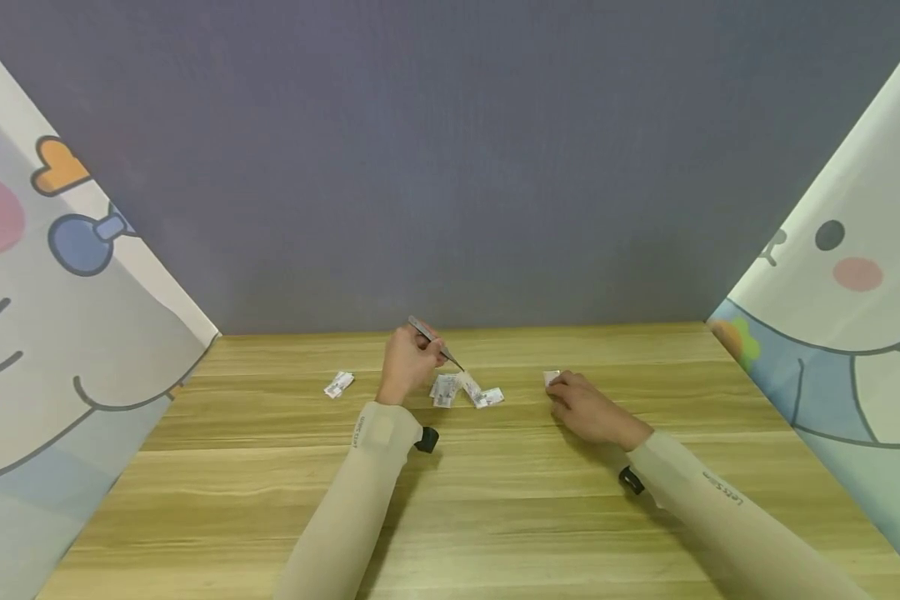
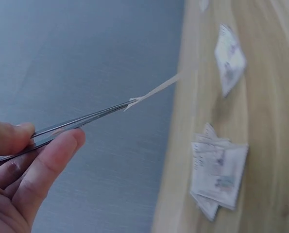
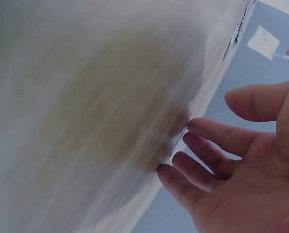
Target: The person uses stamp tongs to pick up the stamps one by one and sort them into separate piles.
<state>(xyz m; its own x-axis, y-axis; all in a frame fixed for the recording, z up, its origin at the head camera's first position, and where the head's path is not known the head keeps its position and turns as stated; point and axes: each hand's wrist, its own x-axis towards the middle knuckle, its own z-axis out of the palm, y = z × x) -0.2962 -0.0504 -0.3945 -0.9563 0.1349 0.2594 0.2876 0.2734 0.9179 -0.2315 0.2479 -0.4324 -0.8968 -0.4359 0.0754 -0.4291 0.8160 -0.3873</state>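
Note:
My left hand (image 1: 408, 360) pinches a pair of metal tweezers (image 2: 81, 120) between thumb and fingers. The tweezer tips grip one corner of a small white printed packet (image 3: 263, 42), which shows edge-on in the left wrist view. Below it on the table lie a small pile of similar packets (image 2: 219, 177) and a single packet (image 2: 230, 60) beside the pile. Over to the right, my right hand (image 1: 587, 408) rests its fingertips on another flat packet (image 1: 551, 377); in the right wrist view the thumb stands apart from the fingers.
Farther left on the wooden table (image 1: 495, 500) lies another little group of packets (image 1: 338, 384). A grey wall (image 1: 450, 167) rises at the table's back edge. Panels with cartoon pictures (image 1: 855, 333) stand along both sides.

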